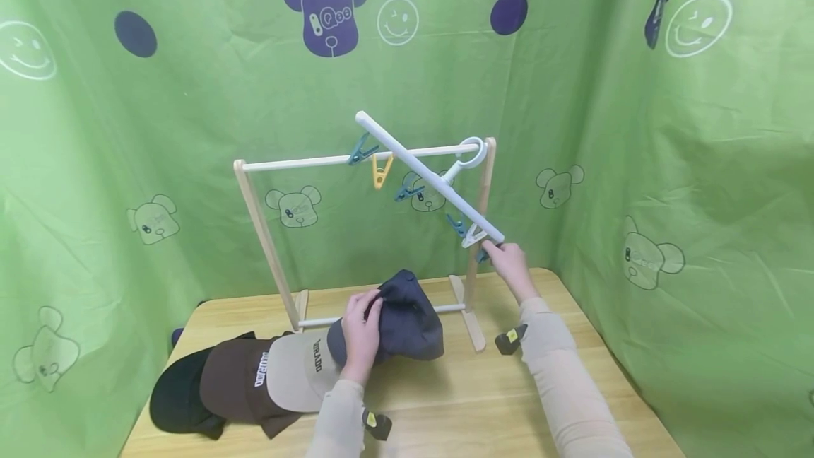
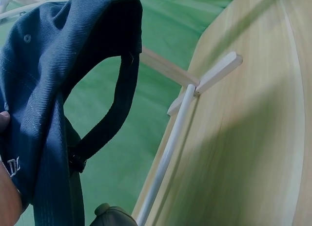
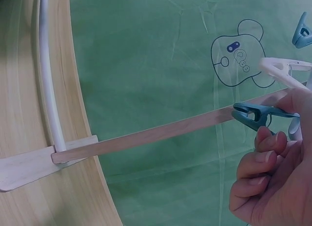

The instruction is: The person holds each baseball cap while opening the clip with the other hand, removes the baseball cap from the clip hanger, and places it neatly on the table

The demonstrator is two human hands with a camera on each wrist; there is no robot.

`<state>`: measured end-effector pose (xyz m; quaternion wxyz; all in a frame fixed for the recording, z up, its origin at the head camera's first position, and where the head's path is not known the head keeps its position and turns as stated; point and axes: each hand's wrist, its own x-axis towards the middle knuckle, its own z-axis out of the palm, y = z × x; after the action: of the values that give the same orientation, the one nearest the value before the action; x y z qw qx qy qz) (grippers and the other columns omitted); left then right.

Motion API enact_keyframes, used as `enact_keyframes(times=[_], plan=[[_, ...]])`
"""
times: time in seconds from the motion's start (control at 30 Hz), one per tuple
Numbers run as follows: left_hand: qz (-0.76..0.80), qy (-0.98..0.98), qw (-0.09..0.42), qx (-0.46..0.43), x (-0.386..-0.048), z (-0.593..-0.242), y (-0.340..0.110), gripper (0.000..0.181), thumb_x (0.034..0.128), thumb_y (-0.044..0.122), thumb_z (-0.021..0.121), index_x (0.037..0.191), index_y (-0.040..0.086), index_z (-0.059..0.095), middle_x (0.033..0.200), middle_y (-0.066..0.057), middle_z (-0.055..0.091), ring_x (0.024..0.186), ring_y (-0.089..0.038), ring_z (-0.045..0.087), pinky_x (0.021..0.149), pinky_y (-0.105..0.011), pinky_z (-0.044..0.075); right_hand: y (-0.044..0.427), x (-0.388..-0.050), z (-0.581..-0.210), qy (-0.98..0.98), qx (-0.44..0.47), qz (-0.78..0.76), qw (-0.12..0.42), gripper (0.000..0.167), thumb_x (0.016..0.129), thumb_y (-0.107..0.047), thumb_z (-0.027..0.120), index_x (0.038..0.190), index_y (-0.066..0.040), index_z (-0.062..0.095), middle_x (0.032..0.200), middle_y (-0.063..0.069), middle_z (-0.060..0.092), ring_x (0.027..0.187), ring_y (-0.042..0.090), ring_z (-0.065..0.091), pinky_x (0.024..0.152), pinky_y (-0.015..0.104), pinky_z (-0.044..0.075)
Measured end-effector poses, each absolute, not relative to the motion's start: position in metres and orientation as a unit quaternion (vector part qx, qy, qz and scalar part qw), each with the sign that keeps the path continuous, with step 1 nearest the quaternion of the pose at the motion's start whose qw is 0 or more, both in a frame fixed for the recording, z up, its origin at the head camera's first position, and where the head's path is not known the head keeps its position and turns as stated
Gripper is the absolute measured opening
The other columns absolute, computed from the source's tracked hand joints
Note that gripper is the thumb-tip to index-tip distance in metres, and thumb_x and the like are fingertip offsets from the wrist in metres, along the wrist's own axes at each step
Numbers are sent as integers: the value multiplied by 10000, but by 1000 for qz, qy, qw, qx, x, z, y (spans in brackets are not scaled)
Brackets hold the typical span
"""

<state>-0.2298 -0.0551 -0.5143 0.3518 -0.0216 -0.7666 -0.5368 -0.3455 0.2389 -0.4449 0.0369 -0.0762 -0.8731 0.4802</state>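
My left hand [image 1: 361, 331] grips a navy baseball cap [image 1: 410, 316] above the table, in front of the rack. The left wrist view shows the cap's back opening and adjusting strap [image 2: 109, 121]. At the lower right end of a white clip hanger [image 1: 407, 157], my right hand [image 1: 511, 268] pinches a teal clip [image 3: 258, 114] between thumb and forefinger. Nothing is visible in that clip's jaws. The hanger slants down to the right, its ring hook [image 1: 473, 153] at the rack's top rail. A yellow clip [image 1: 380, 172], a white clip [image 1: 473, 235] and several teal clips hang along it.
A wooden rack [image 1: 261, 239] with white rails stands at the back of the table [image 1: 458, 415]. To the left, overlapping in a row, lie a beige cap [image 1: 295, 370], a brown cap [image 1: 229, 380] and a black cap [image 1: 178, 391]. Green curtains [image 1: 191, 126] surround the table.
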Motion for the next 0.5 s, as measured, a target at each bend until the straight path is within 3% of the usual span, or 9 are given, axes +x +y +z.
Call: enact_keyframes(times=[0.5], plan=[[-518,-775,361,-39,-227,-519,-54,184,870,63,696,1047,41,740,975,-96,680,893,-238,662,855,-372,539,235,-345,-449,-875,-77,476,40,411,908,-463,516,777,-75,556,572,-63,435,526,124,363,472,246,327]])
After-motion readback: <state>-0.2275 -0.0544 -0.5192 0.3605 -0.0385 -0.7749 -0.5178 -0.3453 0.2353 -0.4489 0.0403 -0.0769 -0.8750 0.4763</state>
